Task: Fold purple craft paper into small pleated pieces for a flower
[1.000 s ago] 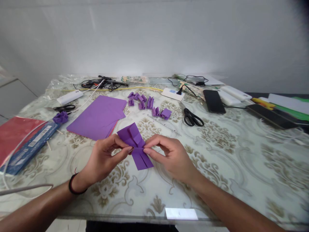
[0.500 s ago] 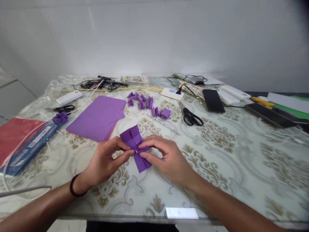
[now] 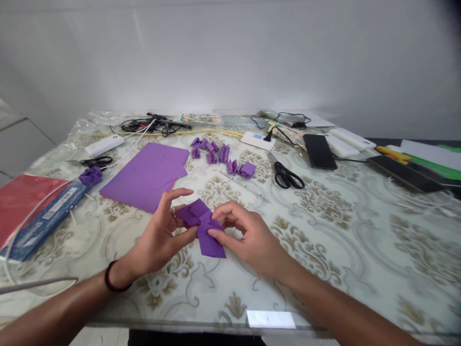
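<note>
Folded purple paper (image 3: 212, 246) is held in the air over the front-center of the tabletop (image 3: 360, 274), betw. L hand (image 3: 154, 238) & R hand (image 3: 254, 240). Held from both sides, prob. so the small, light piece can't twist & the creases at its middle stay lined up; one end points up-left, the other hangs twd the front edge. Sm. folded purple pieces (image 3: 224, 153) sit past it, twd the far edge, likely set there to leave working room up front. Purple sheets (image 3: 140, 173) lie left of ctr, prob. for easy L-side reach; ruler (image 3: 250, 186) & black-handled scissors (image 3: 288, 177) lie right of ctr, blades twd the far edge, so handles face the person.

L hand: comes in from the front-left corner, thumb on the paper's left side, index raised & off it, other fingers partly hidden behind. Grip narrow, on the paper. R hand: forearm slants in from the front-right corner, fingers curled, thumb flat on the paper's right side, index opp. it near the middle. Narrow pinch on the same paper.
</note>
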A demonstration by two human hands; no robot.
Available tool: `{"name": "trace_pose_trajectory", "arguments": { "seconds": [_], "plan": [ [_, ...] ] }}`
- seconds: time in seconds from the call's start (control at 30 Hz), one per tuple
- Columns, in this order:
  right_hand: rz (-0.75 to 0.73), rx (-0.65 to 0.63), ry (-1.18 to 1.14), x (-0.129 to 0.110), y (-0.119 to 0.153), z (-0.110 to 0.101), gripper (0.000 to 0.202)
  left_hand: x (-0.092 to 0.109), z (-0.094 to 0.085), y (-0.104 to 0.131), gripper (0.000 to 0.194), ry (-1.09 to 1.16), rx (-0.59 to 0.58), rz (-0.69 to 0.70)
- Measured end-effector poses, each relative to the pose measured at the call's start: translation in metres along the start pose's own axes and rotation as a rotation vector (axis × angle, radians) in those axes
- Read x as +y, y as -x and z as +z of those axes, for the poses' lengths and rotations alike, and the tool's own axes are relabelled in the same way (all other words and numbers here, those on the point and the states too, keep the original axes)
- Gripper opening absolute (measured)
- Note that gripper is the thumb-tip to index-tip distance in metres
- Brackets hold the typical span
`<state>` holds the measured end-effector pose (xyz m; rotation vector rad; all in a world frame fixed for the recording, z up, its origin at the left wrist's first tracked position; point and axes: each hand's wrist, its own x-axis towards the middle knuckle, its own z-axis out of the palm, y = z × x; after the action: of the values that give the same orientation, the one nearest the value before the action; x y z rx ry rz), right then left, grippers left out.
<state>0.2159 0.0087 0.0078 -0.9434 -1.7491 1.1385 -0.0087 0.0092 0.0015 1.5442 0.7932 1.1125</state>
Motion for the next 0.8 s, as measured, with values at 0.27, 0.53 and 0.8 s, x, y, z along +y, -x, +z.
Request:
{"name": "trace_pose_trajectory", "arguments": {
  "seconds": [0.27,0.53,0.8],
  "plan": [
    [0.176,-0.092,-0.141,0.0013,-0.0032,0.0012,0.013,-0.0032,-0.0016,0.0005,0.060,-0.046,0.024,0.009],
    [0.180,-0.096,-0.070,0.0030,-0.0014,0.0001,0.014,-0.0008,-0.0013,0.0005,0.051,0.020,-0.037,-0.070],
    [0.207,-0.126,-0.160,0.0042,-0.0035,-0.0028,0.012,0.0043,0.0020,-0.0031,0.046,0.120,-0.020,-0.138]
  ]
}}
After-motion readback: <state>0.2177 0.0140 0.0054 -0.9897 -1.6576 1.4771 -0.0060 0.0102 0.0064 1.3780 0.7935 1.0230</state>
